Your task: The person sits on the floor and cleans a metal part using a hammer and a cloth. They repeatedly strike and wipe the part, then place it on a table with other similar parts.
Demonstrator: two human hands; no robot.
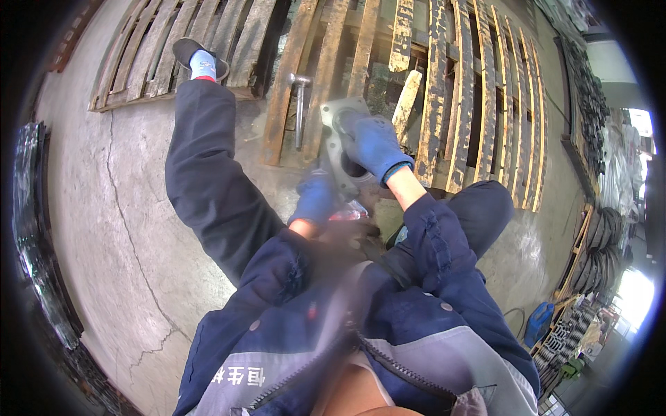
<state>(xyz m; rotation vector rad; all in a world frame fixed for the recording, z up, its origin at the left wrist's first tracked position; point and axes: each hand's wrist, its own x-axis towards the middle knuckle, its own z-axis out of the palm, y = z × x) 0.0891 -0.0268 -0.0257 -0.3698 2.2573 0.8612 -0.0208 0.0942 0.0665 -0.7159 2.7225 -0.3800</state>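
Note:
A grey metal plate with bolt holes and a round opening is tilted over the edge of a wooden pallet, in front of my crossed leg. My right hand, in a blue knit glove, is closed on its right side, fingers bent over the metal. At the lower left edge of the plate is my left hand, also gloved in blue. Motion smears its fingers, so its grip cannot be made out. A metal hammer lies on the pallet slats, left of the plate.
The worn wooden pallet has yellow-black flaking slats and one broken piece. Another pallet lies at the far left beneath my foot. Dark wrapped stock lines the left side. A blue jug and stacked black parts stand at right.

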